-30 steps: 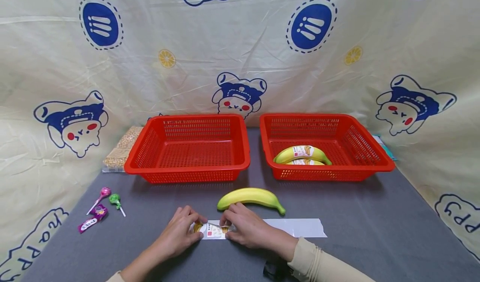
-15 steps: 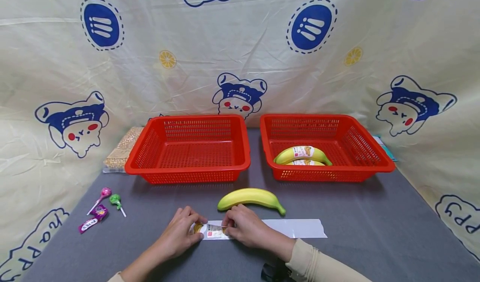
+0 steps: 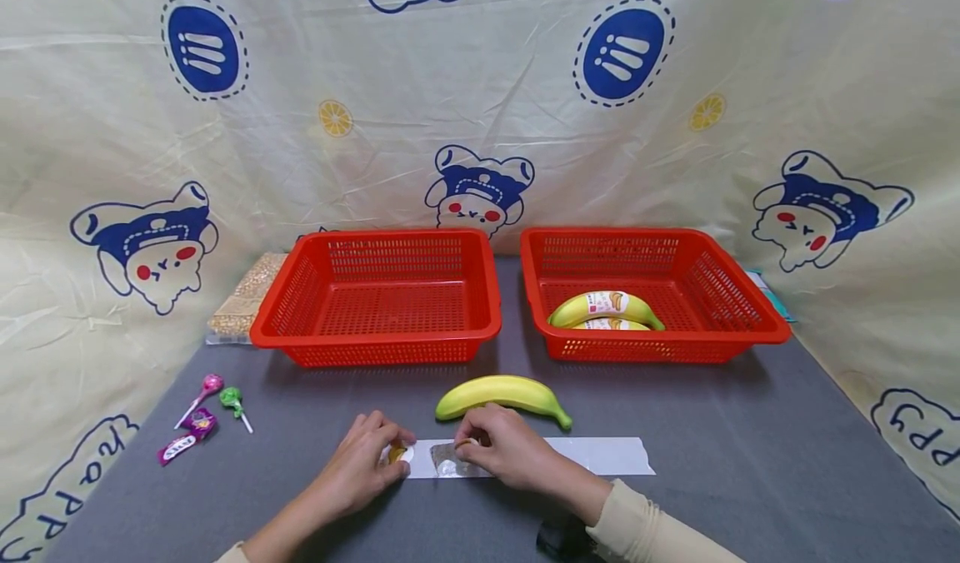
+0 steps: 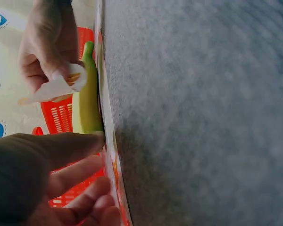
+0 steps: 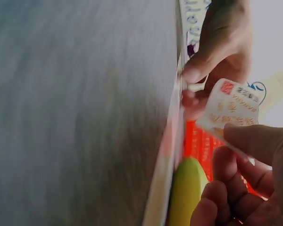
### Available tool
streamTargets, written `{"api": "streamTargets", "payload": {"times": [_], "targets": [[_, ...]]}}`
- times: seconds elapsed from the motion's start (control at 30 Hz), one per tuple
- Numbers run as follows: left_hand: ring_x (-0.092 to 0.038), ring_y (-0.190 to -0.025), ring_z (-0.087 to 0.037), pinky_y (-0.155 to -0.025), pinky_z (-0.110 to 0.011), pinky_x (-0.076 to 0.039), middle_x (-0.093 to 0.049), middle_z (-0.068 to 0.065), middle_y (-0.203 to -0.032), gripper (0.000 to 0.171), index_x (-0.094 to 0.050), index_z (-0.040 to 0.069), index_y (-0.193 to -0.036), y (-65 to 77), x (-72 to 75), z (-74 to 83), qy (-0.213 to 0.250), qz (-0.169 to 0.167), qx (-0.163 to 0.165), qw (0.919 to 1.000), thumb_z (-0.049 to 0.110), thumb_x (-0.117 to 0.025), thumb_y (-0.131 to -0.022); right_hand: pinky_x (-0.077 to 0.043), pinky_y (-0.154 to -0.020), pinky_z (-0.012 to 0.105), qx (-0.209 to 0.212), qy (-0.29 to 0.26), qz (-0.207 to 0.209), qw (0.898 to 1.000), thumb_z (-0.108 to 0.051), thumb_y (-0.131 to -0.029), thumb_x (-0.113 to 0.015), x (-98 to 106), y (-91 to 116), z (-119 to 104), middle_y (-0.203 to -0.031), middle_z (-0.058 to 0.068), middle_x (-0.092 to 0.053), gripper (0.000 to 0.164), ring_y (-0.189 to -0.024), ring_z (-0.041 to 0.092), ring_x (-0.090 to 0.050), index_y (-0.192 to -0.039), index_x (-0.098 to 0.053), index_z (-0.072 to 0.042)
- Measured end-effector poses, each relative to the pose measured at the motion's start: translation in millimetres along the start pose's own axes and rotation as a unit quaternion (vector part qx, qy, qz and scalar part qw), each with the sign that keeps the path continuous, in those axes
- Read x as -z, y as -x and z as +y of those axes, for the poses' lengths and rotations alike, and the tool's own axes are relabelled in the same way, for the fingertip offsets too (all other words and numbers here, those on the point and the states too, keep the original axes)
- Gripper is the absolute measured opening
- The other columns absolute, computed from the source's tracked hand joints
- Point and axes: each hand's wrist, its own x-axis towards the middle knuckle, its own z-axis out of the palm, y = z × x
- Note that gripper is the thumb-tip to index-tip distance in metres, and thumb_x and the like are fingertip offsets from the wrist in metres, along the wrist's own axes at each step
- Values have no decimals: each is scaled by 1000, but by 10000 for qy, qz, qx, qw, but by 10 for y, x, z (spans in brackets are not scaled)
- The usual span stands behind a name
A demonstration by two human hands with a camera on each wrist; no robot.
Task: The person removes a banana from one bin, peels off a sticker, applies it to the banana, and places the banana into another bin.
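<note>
A white backing strip [image 3: 607, 455] lies on the table in front of a yellow banana [image 3: 501, 393]. My left hand [image 3: 357, 465] presses on its left part with thumb and fingertips, beside a sticker with a banana picture [image 3: 397, 453]. My right hand [image 3: 513, 453] pinches a white banana label [image 5: 233, 104] between thumb and index finger, near the strip's middle. In the right wrist view the label stands up, with a red square and orange print. A greyish patch [image 3: 450, 461] shows on the strip below the right hand.
Two red baskets stand behind: the left basket [image 3: 375, 351] and the right basket [image 3: 652, 348], which holds labelled bananas [image 3: 607, 305]. Lollipops [image 3: 231, 400] and purple-wrapped sweets [image 3: 187, 436] lie at left. A bag of grains [image 3: 247, 296] leans behind the left basket.
The right hand has moved slightly right and lifted the label up off the strip; its printed face no longer shows in the head view. The left hand has stayed in place.
</note>
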Motion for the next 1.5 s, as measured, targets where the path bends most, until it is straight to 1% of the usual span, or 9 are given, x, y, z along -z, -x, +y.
{"api": "streamTargets", "payload": {"times": [0.07, 0.13, 0.3, 0.47, 0.63, 0.87, 1.03, 1.23, 1.5], "targets": [[-44, -79, -8, -67, -22, -35, -56, 6, -82, 23, -71, 15, -92, -23, 5, 30, 111, 121, -35, 9999, 13, -78, -70, -36, -63, 18, 1, 104, 147, 9998, -15, -81, -71, 63, 22, 0, -70, -12, -51, 8, -70, 2, -43, -79, -66, -21], [-48, -79, -8, -67, -21, -38, -58, 6, -82, 21, -71, 15, -94, -53, 0, 65, 389, 227, -172, 9988, 17, -76, -74, -36, -62, 18, -10, 212, 270, 9994, -16, -80, -72, 122, 42, 4, -70, -13, -51, 9, -69, 2, -43, -77, -66, -22], [-52, -75, -5, -64, -19, -45, -59, 7, -80, 19, -70, 14, -96, -144, -33, 211, 1351, 135, -428, 9898, 26, -72, -81, -37, -60, 18, -69, 318, 467, 9984, -15, -80, -72, 245, 84, 7, -70, -12, -51, 9, -68, 3, -43, -78, -66, -21], [-49, -70, -2, -61, -18, -43, -59, 6, -78, 22, -69, 15, -93, -226, -108, 392, 1740, 22, -230, 9845, 31, -75, -79, -38, -59, 18, -61, 295, 617, 9976, -14, -79, -73, 335, 104, 22, -68, -11, -53, 8, -68, 5, -44, -79, -67, -19], [-50, -67, -6, -59, -17, -40, -59, 4, -74, 24, -68, 13, -87, -301, -198, 525, 1648, 223, -144, 9860, 32, -78, -75, -39, -62, 19, -10, 288, 731, 9969, -14, -79, -73, 398, 125, 45, -68, -11, -53, 7, -70, 4, -44, -79, -67, -18], [-43, -64, -1, -60, -16, -36, -51, 10, -68, 10, -65, 17, -74, -381, -263, 604, 1359, 557, -224, 9889, 17, -74, -78, -41, -61, 18, -4, 199, 870, 9960, -14, -79, -74, 492, 199, 89, -72, -10, -55, 7, -71, 8, -48, -82, -69, -18], [-43, -67, -3, -62, -18, -37, -53, 8, -70, 6, -67, 16, -76, -446, -283, 627, 1344, 436, -213, 9897, 15, -71, -81, -40, -60, 18, -238, 288, 898, 9953, -17, -78, -75, 540, 231, 180, -71, -10, -55, 7, -69, 7, -47, -79, -69, -20], [-47, -69, -7, -63, -19, -39, -59, 4, -74, 6, -68, 13, -79, -590, -267, 648, 1341, 188, -116, 9907, 18, -71, -82, -38, -57, 20, -410, 445, 1039, 9927, -21, -78, -76, 597, 198, 299, -68, -8, -55, 15, -66, 6, -43, -70, -63, -17], [-49, -74, -11, -68, -25, -37, -65, 1, -78, 11, -69, 13, -75, -857, -218, 620, 616, 221, -251, 9975, 22, -72, -81, -35, -61, 22, -627, 774, 1043, 9895, -24, -79, -74, 689, 12, 385, -67, -6, -56, 18, -68, 9, -44, -68, -62, -17]]}}
